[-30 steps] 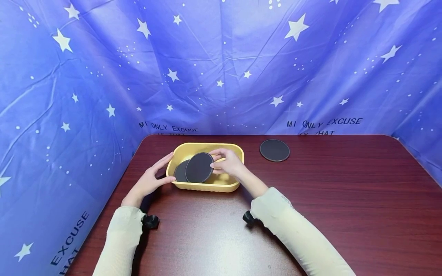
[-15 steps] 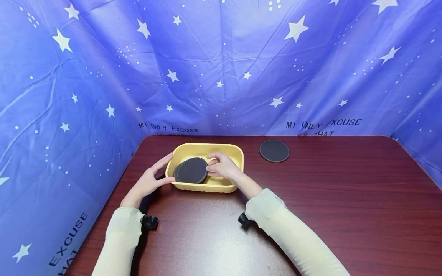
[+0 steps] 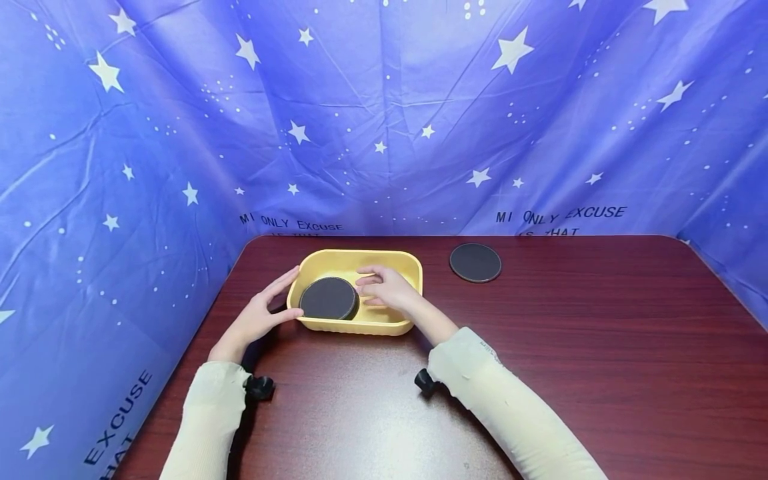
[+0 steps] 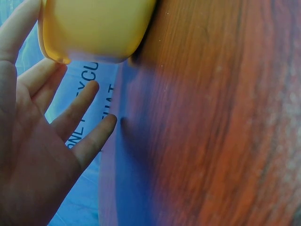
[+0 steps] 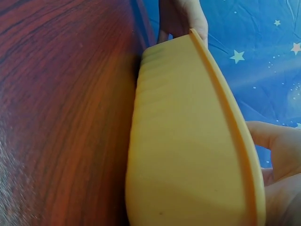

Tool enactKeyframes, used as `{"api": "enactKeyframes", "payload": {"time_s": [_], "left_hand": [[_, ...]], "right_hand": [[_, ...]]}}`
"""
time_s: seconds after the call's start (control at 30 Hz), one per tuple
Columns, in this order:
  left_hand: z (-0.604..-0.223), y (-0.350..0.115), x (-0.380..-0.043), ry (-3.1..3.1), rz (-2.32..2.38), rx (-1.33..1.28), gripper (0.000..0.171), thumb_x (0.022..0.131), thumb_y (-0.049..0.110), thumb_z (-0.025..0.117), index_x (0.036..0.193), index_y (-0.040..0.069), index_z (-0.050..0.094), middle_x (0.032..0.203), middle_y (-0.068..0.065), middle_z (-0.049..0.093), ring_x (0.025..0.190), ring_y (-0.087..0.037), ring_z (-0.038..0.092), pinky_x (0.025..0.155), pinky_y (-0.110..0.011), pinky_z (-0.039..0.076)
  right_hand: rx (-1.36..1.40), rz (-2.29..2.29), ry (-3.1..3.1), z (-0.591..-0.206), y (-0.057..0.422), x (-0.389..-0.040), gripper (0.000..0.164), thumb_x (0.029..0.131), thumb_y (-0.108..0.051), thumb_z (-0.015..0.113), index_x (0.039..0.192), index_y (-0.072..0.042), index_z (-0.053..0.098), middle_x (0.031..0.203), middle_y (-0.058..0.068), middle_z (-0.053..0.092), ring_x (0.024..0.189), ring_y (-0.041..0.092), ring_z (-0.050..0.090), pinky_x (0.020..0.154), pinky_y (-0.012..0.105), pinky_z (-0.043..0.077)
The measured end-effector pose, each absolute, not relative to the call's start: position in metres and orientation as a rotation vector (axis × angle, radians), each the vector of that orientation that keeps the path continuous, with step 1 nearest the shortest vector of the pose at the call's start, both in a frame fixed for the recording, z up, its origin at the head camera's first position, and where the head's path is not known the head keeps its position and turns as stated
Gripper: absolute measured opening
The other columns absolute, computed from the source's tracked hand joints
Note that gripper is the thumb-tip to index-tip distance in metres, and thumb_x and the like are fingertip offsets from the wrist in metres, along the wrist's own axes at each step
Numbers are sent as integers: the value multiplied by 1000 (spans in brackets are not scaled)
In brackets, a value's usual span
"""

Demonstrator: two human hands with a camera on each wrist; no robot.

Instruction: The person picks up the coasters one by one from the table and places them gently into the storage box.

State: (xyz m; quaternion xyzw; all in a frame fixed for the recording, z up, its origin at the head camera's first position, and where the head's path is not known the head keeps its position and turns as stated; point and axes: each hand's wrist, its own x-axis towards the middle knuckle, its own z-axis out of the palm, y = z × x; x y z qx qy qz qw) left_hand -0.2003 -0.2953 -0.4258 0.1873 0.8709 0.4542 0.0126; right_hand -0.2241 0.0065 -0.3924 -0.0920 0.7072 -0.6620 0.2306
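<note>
A yellow rectangular bin (image 3: 360, 327) stands on the table. Inside, at its left end, dark round coasters (image 3: 329, 298) lie stacked; their number cannot be told. My left hand (image 3: 258, 317) rests its thumb and forefinger on the bin's left end, the other fingers spread away from it in the left wrist view. My right hand (image 3: 393, 291) is inside the bin just right of the stack, fingers loosely bent with nothing between them. From the right wrist camera, the bin's wall (image 5: 183, 141) hides the coasters and part of that hand.
Another dark round coaster (image 3: 475, 263) lies flat on the table, to the right of the bin near the back edge. Behind the dark red wooden table (image 3: 576, 347) hangs a blue star-patterned cloth (image 3: 384, 100). Black wrist cameras stick out from both sleeves.
The tilted coaster in my right hand went down and left onto the one in the bin, and my fingers let go of it. My left hand stayed at the bin's end.
</note>
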Motion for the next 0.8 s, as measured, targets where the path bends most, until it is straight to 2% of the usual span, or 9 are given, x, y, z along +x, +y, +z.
{"api": "enactKeyframes", "payload": {"time_s": [0.37, 0.8], "left_hand": [[-426, -295, -200, 2708, 1425, 581, 78, 89, 16, 76, 156, 20, 35, 165, -1, 29, 149, -32, 30, 118, -57, 31], [-425, -295, -199, 2712, 1410, 578, 79, 89, 17, 76, 156, 20, 36, 165, -1, 29, 150, -31, 29, 118, -56, 31]], "right_hand": [[-330, -1937, 1962, -377, 37, -231, 49, 96, 2, 56, 143, 10, 43, 144, 33, 49, 134, 45, 49, 106, 47, 50], [-288, -2007, 1989, -368, 87, -242, 46, 99, 0, 55, 144, 6, 45, 145, 30, 49, 132, 43, 51, 104, 40, 52]]}}
